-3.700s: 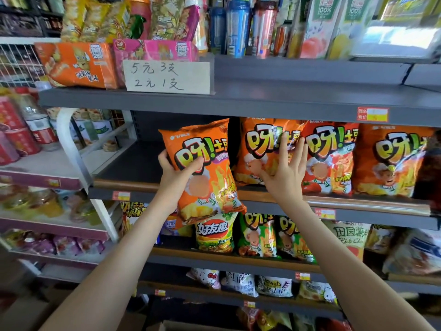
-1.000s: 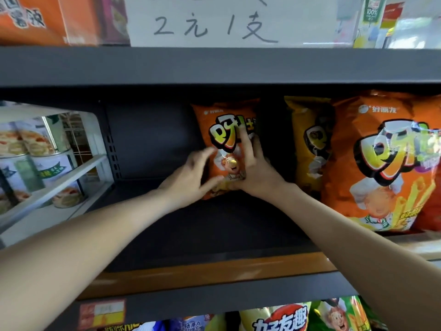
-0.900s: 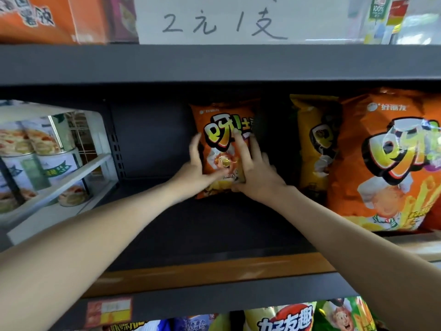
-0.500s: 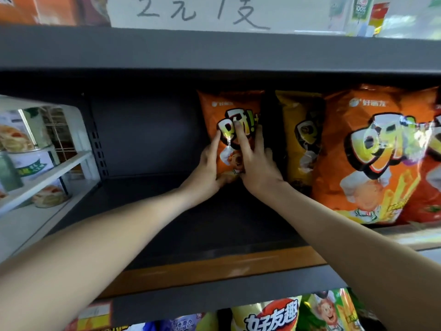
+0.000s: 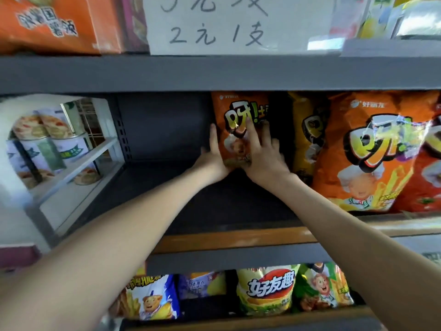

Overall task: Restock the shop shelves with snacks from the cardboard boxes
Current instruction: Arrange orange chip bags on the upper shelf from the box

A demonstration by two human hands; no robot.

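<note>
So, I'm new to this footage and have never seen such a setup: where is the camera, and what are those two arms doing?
There is no machine here. A person wears a wide-angle camera on the head, so the single picture looks forward and down along both bare arms. The left hand lies with straight fingers against the left edge of an orange snack bag, and the right hand presses flat on its front. The bag stands upright, deep on a dark shelf. To its right stand a yellow bag and a large orange bag. A handwritten price sign stands on the shelf above, and more snack bags stand on the shelf below.
</note>
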